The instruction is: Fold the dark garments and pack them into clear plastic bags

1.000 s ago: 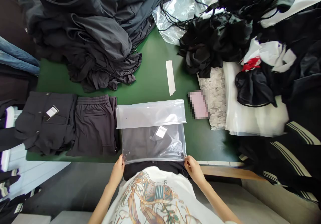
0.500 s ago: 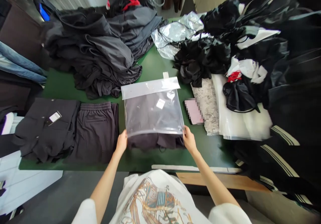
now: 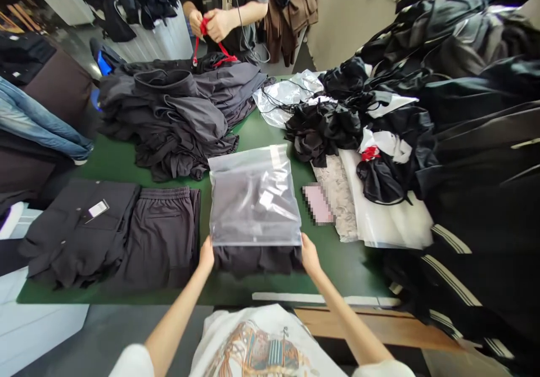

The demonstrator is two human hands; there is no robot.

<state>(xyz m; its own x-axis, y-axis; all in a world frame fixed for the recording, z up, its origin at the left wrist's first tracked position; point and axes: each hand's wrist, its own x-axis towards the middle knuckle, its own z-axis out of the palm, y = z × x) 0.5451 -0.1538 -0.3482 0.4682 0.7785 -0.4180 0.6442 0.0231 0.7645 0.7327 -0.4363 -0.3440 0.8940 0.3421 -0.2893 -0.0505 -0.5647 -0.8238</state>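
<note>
A clear plastic bag (image 3: 240, 211) lies flat over a folded dark garment (image 3: 257, 261), whose near edge sticks out below the bag. Pinching the bag's near left corner is my left hand (image 3: 206, 256). My right hand (image 3: 310, 256) grips the near right corner, its fingers closed. Whether the garment is partly inside the bag or only beneath it, I cannot tell. A white tag (image 3: 266, 200) shows through the plastic. To the left lie folded dark trousers (image 3: 162, 233) and a folded dark jacket (image 3: 80, 236) with a tag.
Heaped dark clothes (image 3: 185, 112) cover the far left of the green table (image 3: 337, 270). On the right are a pink phone-like thing (image 3: 318, 203), clear plastic bags (image 3: 392, 225) and black garments (image 3: 379, 169). Across the table, another person's hands (image 3: 217, 25) hold a red cord.
The far end of the bag has shifted, with its flap less folded over and the plastic lying longer. The view has tilted up, showing more of the other person. Both my hands keep their grip.
</note>
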